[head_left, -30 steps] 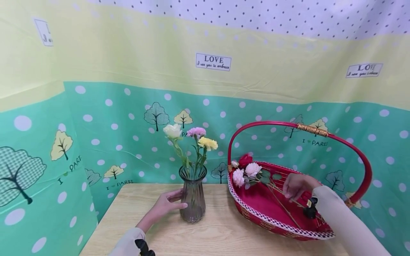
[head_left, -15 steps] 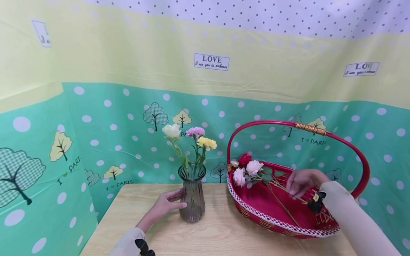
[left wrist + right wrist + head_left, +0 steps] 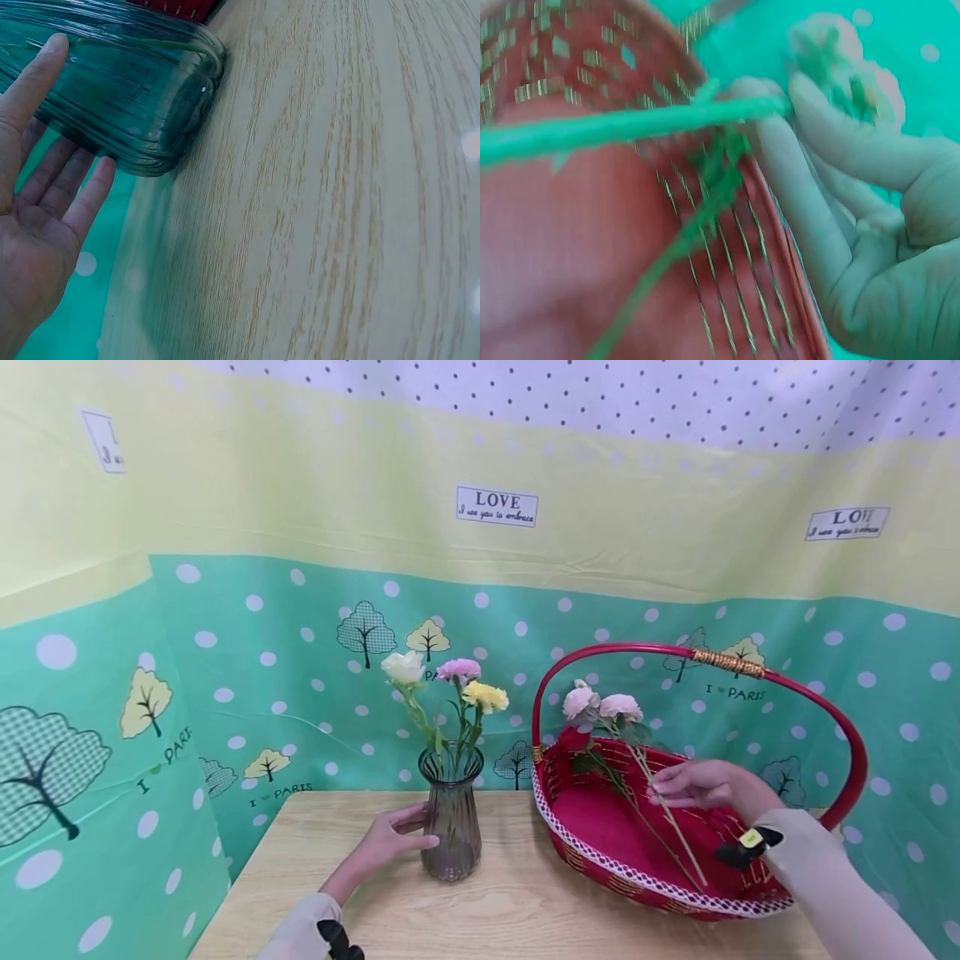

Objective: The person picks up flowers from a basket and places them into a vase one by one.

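Observation:
My right hand (image 3: 708,785) pinches the green stem (image 3: 630,124) of a pale pink flower spray (image 3: 621,707) between thumb and fingertips. The spray leans left, its blooms above the basket's back rim and its stem end low inside. A red rose (image 3: 574,739) lies in the red woven basket (image 3: 581,852), its stem reaching across the lining. On the left, my left hand (image 3: 386,845) holds the ribbed, tinted glass vase (image 3: 452,835), thumb in front and fingers behind. The vase stands upright with a white flower (image 3: 405,667), a pink carnation (image 3: 459,670) and a yellow carnation (image 3: 486,696).
The basket's tall red handle (image 3: 622,648) arches over the right hand's area. Both vase and basket stand on a light wooden table (image 3: 495,910). A patterned green and yellow curtain (image 3: 300,610) hangs directly behind.
The right hand has lifted the pale pink spray, raising its blooms above the basket rim and apart from the rose. The left hand and the vase have stayed put.

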Motion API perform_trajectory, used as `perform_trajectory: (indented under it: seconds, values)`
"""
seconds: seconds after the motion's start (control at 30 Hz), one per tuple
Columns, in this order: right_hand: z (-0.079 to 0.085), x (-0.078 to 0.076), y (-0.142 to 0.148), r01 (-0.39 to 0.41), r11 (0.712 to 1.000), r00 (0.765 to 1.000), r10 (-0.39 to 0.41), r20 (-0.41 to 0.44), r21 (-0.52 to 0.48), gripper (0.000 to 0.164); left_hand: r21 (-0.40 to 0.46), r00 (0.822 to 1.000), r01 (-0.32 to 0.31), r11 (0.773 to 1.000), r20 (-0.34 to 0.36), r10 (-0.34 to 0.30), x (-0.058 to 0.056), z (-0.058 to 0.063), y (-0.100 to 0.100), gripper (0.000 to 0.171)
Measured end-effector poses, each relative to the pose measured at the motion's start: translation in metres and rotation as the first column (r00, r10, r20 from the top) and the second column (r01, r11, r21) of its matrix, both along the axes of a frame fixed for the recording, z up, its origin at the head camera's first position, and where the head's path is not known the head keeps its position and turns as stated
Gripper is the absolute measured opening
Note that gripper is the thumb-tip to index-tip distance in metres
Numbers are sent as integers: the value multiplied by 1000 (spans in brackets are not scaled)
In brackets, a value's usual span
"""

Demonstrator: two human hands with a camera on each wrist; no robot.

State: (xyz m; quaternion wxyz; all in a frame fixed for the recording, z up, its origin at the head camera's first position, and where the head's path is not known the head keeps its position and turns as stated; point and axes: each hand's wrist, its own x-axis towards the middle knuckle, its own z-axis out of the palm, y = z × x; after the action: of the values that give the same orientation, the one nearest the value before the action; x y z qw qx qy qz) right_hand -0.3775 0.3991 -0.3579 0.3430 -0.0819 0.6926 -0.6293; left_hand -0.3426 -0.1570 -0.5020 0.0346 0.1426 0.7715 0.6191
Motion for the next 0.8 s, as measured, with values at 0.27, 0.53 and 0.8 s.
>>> perform_trajectory:
  seconds: [0.27, 0.53, 0.8]
  values:
    - [-7, 34, -56, 204, 921, 977, -168, 135, -331, 29, 3, 1000, 2, 1000, -14, -2, 0, -1, -1, 75]
    - [-13, 56, -131, 383, 694, 922, -323, 212, -610, 12, 5, 1000, 10, 1000, -19, -10, 1, 1, -2, 75]
    - [-19, 41, -191, 279, 517, 879, -476, -1, -810, 42, 5, 999, 20, 1000, -37, -20, -1, -2, -2, 73]
